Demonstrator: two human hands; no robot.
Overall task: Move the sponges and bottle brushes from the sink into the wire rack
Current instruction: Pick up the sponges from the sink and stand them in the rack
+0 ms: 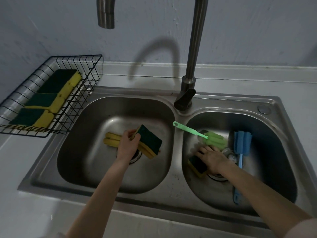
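My left hand pinches a sponge by its near corner, fingers curled round the edge, with the sponge tilted above the floor of the left basin. Held by so little, I judge it could twist out and drop back, most likely onto the yellow sponges that lie just beyond and beneath this hand, partly over the drain. My right hand lies spread on another sponge on the floor of the right basin, fingers fairly straight and pressing down, with no grip closed round it as far as I can see; if I lift from there without curling under an edge, it will probably slide away over the wet steel. Just past that hand's fingertips lies the green brush, its handle leaning up over the divider between the basins, so a careless lift could knock it. To the outer side of that hand the blue brush lies along the basin with its handle running back under my forearm, which might drag it. Far out past the left hand, on the counter against the wall, the wire rack holds three sponges in a row. The faucet rises between the basins, and I should steer clear of it when carrying across.
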